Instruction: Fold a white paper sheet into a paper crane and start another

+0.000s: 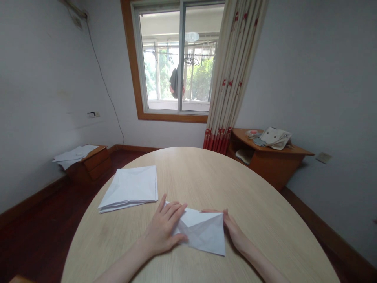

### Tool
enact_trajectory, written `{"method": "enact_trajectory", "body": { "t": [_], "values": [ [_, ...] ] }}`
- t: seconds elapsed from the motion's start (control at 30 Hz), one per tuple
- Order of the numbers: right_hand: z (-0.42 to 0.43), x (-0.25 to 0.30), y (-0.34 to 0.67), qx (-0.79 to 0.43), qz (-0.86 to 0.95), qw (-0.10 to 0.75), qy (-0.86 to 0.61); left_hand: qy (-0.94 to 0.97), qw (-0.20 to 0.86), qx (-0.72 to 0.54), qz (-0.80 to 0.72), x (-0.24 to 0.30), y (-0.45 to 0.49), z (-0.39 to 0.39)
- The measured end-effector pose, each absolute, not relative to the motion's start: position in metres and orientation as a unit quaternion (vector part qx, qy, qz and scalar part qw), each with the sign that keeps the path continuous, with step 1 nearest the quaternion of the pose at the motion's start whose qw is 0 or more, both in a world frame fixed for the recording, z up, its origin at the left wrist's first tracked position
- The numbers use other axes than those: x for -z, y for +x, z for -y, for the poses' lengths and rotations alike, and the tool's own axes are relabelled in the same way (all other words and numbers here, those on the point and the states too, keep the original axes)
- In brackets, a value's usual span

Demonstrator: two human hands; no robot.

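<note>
A folded sheet of white paper (pixel 204 234) lies on the round table in front of me, with slanting creases and folded flaps on its face. Across its left end rests my left hand (pixel 168 225), palm down and open, the fingers spread and the thumb on the lower part. My right hand (pixel 232 228) grips the upper right corner; the thumb is at the corner and the fingers pass behind the top edge, partly hidden. To the left, beyond my left hand, sits a stack of folded white papers (pixel 134 184).
The pale wooden table (pixel 218 173) has a curved edge. Papers (pixel 75 154) lie on a low cabinet (pixel 97 163) at far left. On the right, a brown corner desk (pixel 273 163) bears a light cloth bag (pixel 275 137), beside a long curtain (pixel 228 78).
</note>
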State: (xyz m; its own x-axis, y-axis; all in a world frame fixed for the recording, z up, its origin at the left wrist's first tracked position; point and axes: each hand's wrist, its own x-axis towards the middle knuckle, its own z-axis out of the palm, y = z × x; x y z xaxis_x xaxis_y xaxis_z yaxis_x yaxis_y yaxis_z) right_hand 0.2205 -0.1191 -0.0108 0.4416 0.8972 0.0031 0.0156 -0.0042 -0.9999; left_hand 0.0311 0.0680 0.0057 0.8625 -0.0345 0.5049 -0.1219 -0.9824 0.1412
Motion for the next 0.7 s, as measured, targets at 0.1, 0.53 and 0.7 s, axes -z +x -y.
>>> {"method": "enact_trajectory", "body": {
  "t": [0.1, 0.53, 0.7],
  "values": [
    [0.119, 0.006, 0.217, -0.398, 0.384, 0.577, -0.601, 0.959, 0.096, -0.261, 0.046, -0.008, 0.03, -0.067],
    [0.122, 0.005, 0.225, -0.348, 0.4, 0.557, -0.639, 0.926, 0.057, -0.366, 0.068, -0.013, 0.021, -0.057],
    [0.121, 0.009, 0.227, -0.341, 0.392, 0.566, -0.64, 0.91, 0.056, -0.401, 0.092, -0.013, 0.019, -0.053]
  ]
}}
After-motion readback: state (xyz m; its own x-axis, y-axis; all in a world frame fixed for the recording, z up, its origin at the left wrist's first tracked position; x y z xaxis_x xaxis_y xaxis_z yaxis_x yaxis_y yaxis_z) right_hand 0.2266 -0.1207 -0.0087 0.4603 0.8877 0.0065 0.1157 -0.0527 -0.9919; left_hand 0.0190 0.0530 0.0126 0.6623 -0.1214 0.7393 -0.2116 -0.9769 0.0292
